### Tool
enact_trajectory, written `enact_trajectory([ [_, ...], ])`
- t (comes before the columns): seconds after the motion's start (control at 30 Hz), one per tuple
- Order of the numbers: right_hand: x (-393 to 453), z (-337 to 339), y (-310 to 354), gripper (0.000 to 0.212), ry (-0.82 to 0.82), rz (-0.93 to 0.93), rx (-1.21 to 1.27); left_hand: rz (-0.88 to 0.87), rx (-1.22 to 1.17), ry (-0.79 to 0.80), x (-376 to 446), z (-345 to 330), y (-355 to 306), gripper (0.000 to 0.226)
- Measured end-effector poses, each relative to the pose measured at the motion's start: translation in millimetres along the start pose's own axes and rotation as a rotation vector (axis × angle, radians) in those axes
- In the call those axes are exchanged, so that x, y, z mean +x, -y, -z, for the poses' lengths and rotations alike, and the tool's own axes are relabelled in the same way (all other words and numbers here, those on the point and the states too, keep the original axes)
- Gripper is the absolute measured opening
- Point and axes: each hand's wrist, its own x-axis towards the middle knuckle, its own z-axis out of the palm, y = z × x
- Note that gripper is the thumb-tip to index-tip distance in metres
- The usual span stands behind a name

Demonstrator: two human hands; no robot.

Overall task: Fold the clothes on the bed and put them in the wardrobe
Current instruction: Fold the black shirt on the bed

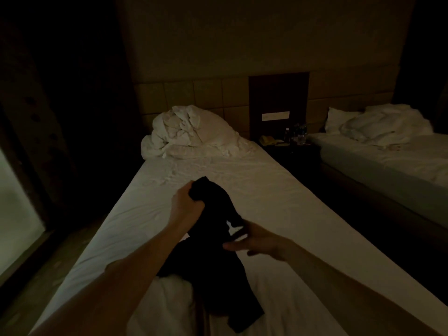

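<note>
Head view, dim room. We see a bed (278, 195) with a white fitted sheet running away from the viewer toward a tiled headboard (194, 93). At its far end lies a crumpled white duvet (191, 132), heaped against the headboard. To the right, a dark nightstand (288, 149) carries a pale telephone (266, 141) and several bottles (297, 133), too small to tell apart. Beyond it stands a second bed (388, 163) with rumpled white bedding (385, 127). A pale window pane (17, 214) fills the lower left edge.

Over the near half of the first bed we see a black garment (213, 251), unfolded and bunched, held above the sheet; its lower end trails down to the near mattress. The fabric is so dark that its type and seams cannot be told. The left hand (186, 202) grips the garment's upper end, fingers curled round a bunch of cloth. The right hand (257, 241) holds the garment's right edge lower down; a small white tag (229, 224) shows just beside its fingers (236, 245).
</note>
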Motion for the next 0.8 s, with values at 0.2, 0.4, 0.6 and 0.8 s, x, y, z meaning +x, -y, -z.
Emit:
enact_trajectory([
  [0.2, 37.4, -15.6, -29.6, 0.042, -0.054, 0.256, 0.157, 0.050, 0.016, 0.099, 2.1, 11.4, 5.2, 0.016],
  [0.4, 25.9, 24.5, -5.1, 0.009, -0.317, 0.271, 0.072, 0.010, 0.062, 0.285, 14.3, 33.4, 58.4, 0.076],
  [0.6, 5.9, 45.5, 52.9, 0.016, -0.284, 0.279, -0.042, -0.105, -0.093, 0.838, 3.1, 19.3, 41.8, 0.102],
  [0.8, -7.0, 41.2, 76.9, 0.017, -0.238, 0.362, -0.378, 0.155, -0.159, 0.598, -4.0, -5.0, 4.9, 0.102],
])
